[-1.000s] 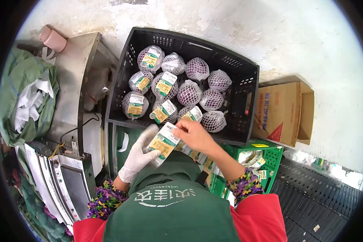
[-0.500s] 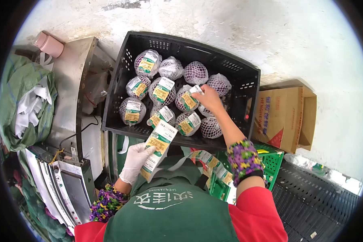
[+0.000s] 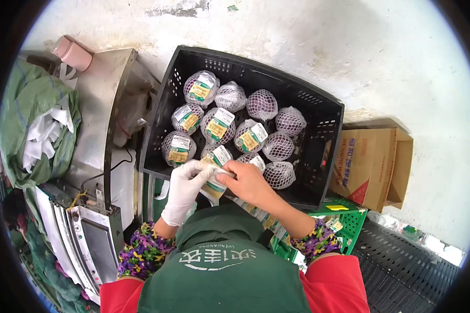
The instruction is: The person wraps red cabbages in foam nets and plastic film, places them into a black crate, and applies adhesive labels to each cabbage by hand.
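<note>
My left hand [image 3: 185, 190], in a white glove, pinches a strip of printed labels [image 3: 212, 192] in front of the crate. At the top of the strip, my right hand [image 3: 245, 181] is bare and its thumb and fingers close on the label edge. Below the hands, more of the strip trails down to the right. Behind them stands a black plastic crate [image 3: 318, 101] holding several purple round items in white foam nets [image 3: 261, 105]. Many carry a green, white and yellow label [image 3: 251, 137]; those on the right and some at the back show none.
An open cardboard box [image 3: 365, 167] stands right of the crate. Green crates [image 3: 352, 229] and a black crate [image 3: 402, 266] are lower right. At left are a metal cabinet [image 3: 102, 94], a pink bottle [image 3: 73, 53] and a green sack [image 3: 31, 115] with white scraps.
My right hand has come back from a labelled item in the crate to the label strip. My left hand has lifted the strip slightly toward the crate, and the two hands now meet.
</note>
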{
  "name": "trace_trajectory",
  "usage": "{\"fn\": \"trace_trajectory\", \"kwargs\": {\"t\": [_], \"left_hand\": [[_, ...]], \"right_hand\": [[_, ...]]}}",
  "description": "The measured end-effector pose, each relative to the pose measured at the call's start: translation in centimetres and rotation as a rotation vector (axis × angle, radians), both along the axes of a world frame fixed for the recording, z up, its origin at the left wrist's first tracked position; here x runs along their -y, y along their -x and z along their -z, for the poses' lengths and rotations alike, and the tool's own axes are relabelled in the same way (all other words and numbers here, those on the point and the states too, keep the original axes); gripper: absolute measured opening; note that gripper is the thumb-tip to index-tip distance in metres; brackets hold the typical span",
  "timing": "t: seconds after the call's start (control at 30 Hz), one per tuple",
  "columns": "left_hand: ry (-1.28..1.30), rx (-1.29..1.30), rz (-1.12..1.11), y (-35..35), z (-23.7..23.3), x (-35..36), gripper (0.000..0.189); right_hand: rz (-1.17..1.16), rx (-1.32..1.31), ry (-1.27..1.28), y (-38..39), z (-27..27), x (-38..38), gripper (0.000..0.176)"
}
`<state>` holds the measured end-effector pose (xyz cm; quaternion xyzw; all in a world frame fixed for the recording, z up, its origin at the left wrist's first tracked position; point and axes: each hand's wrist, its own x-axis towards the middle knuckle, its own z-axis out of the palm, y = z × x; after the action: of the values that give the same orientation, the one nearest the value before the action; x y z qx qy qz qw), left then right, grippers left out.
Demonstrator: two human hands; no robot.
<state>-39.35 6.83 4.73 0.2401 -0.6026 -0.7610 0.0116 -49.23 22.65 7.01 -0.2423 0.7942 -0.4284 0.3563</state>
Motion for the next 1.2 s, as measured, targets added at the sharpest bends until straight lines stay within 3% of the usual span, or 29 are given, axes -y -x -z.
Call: {"fn": "trace_trajectory", "kwargs": {"t": [0.1, 0.17, 0.2, 0.3, 0.47, 0.53, 0.6, 0.63, 0.7, 0.77, 0.83, 0.9, 0.97, 1.03, 1.07, 1.1, 1.2], "left_hand": [[-0.030, 0.129, -0.029, 0.3, 0.5, -1.0, 0.012], [-0.191, 0.148, -0.071, -0.3, 0.1, -3.1, 0.020], [-0.138, 0.202, 0.061, -1.0, -0.2, -2.9, 0.027], [-0.313, 0.357, -0.055, -1.5, 0.7, -2.3, 0.017], [-0.250, 0.316, -0.101, -0.8, 0.3, -1.1, 0.013], [-0.236, 0.320, -0.127, -0.7, 0.0, -0.9, 0.013], [-0.225, 0.325, -0.172, -0.7, 0.0, -0.9, 0.013], [-0.208, 0.282, -0.170, -0.5, 0.3, -0.9, 0.014], [-0.188, 0.239, -0.167, -0.5, 0.5, -0.9, 0.014], [-0.130, 0.212, -0.131, -0.2, 0.6, -0.7, 0.016], [-0.109, 0.203, -0.084, 0.3, -0.5, -0.4, 0.018], [-0.455, 0.037, -0.407, 2.4, -3.3, -0.8, 0.020], [-0.305, 0.014, -0.419, 2.8, -2.4, -0.7, 0.020], [-0.041, 0.053, -0.050, 1.6, -0.5, 0.6, 0.020], [0.069, 0.081, -0.060, 1.2, 0.0, 0.8, 0.022], [-0.026, 0.136, -0.015, 0.7, 0.2, 1.3, 0.021], [-0.324, 0.149, -0.016, -0.7, -0.8, -0.8, 0.024]], "right_hand": [[0.053, 0.025, 0.104, 2.5, -0.1, -0.6, 0.017], [0.059, -0.024, -0.021, 6.7, 2.1, -1.8, 0.013], [0.112, -0.088, -0.040, 9.6, 2.8, -2.2, 0.013], [0.211, -0.202, -0.064, 17.7, 8.8, -4.1, 0.023], [0.420, -0.421, -0.391, 22.4, 15.6, -4.6, 0.034], [0.538, -0.863, -0.586, 20.3, 15.2, -3.7, 0.042], [0.375, -0.655, -0.393, 18.5, 12.4, -2.6, 0.047], [0.228, -0.095, -0.085, 16.4, 8.3, -1.3, 0.043], [-0.026, 0.408, 0.142, 11.5, 4.9, 0.0, 0.035], [-0.098, 0.336, 0.094, 8.4, 2.7, 0.5, 0.027], [0.015, 0.261, 0.194, 6.3, 1.9, 0.8, 0.027], [-0.082, 0.000, -0.076, 4.9, 0.5, 0.9, 0.027], [-0.103, -0.114, -0.002, 2.9, 0.7, 1.4, 0.034], [-0.184, -0.186, -0.133, 2.4, -0.8, 2.1, 0.030], [-0.084, -0.195, -0.040, 2.5, -1.1, 2.2, 0.027], [0.017, -0.202, 0.052, 2.8, -1.3, 2.3, 0.024], [-0.186, -0.060, 0.038, 5.6, -0.5, 1.7, 0.019]]}}
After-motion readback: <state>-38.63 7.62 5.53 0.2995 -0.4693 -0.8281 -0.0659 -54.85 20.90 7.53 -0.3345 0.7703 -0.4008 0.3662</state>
